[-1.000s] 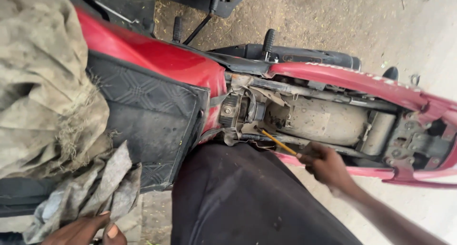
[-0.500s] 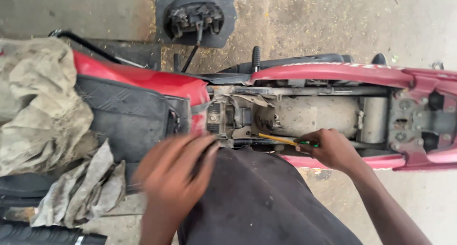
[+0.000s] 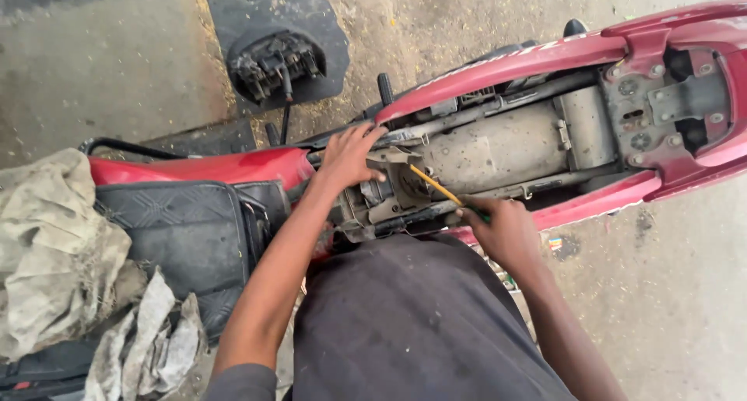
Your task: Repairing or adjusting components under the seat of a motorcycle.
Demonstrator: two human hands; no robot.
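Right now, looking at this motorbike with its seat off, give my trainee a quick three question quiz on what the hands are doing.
1. True or false: the right hand holds a yellow-shafted screwdriver.
2. Where does the left hand rest? A) on the dirty rags B) on the open frame just behind the red fuel tank C) on the ground
3. Fill in: the screwdriver's tip points into the exposed ____ under the removed seat.

Key: 1 true; 2 B; 3 frame.
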